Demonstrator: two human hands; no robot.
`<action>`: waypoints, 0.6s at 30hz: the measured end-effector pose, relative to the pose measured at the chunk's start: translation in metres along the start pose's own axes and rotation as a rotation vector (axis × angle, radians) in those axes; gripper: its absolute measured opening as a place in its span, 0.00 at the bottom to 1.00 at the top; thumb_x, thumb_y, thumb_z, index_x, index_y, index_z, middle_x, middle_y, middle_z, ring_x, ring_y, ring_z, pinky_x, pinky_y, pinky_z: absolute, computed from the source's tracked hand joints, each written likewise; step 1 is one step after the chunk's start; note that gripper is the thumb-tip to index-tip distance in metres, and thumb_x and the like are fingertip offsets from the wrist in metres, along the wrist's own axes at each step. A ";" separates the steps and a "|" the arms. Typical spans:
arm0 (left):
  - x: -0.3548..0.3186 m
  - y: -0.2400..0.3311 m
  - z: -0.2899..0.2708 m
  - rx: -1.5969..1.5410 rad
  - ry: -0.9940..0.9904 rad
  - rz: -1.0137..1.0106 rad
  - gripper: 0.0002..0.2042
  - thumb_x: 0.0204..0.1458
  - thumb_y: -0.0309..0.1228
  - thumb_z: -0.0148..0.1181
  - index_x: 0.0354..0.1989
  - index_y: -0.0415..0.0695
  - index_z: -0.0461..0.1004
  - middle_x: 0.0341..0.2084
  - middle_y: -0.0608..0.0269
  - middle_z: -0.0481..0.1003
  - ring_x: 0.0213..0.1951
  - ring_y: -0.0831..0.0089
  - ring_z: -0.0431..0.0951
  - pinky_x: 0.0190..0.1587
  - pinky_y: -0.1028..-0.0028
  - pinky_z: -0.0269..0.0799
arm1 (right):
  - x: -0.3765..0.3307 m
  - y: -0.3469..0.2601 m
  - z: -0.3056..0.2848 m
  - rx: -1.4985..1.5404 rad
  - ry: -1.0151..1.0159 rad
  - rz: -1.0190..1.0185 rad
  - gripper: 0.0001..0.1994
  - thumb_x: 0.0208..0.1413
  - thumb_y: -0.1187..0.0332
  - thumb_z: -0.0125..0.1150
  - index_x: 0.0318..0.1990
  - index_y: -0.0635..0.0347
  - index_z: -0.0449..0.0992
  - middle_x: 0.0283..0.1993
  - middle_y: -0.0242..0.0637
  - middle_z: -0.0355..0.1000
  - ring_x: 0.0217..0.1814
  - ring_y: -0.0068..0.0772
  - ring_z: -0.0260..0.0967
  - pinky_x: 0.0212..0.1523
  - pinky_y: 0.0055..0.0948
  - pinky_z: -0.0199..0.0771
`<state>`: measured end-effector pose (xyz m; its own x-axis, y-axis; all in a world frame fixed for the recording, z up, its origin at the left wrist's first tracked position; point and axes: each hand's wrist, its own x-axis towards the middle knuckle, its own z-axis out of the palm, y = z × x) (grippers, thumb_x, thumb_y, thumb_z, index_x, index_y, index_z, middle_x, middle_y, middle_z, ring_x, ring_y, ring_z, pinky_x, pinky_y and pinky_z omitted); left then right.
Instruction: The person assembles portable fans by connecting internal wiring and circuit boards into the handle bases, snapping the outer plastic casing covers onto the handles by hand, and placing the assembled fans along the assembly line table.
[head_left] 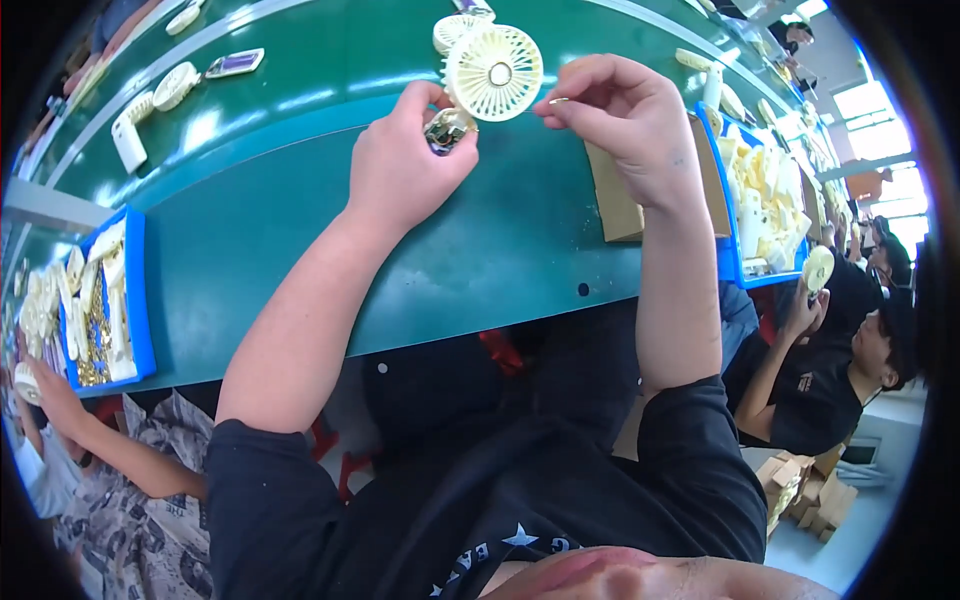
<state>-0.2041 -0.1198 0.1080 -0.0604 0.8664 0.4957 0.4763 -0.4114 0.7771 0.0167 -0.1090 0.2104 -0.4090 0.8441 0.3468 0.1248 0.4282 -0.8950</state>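
Note:
My left hand point(405, 165) grips the base of a small cream hand-held fan point(492, 72), whose round grille head stands above my fingers; a metallic and dark part point(447, 130) shows at its base between my fingertips. My right hand point(620, 120) is pinched on a tiny thin piece point(557, 100) right next to the fan head. Both hands are raised over the green workbench point(300, 230).
A blue tray of cream parts point(95, 300) lies at the left, another blue tray point(765, 200) at the right beside a cardboard box point(615, 205). Loose fan parts point(175, 85) lie on the far belt. Other people sit at both sides; one holds a fan point(818, 268).

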 end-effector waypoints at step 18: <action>-0.009 -0.035 -0.018 0.318 0.010 0.073 0.12 0.49 0.36 0.62 0.40 0.47 0.71 0.21 0.60 0.79 0.26 0.57 0.82 0.29 0.61 0.78 | 0.036 0.026 0.111 -0.747 -0.127 -0.228 0.07 0.50 0.77 0.66 0.37 0.60 0.83 0.29 0.37 0.79 0.30 0.29 0.77 0.35 0.26 0.77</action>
<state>-0.2359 -0.1180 0.0827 -0.0238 0.8345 0.5504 0.7300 -0.3616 0.5799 -0.0951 -0.1030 0.1683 -0.5924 0.6851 0.4239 0.5809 0.7278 -0.3645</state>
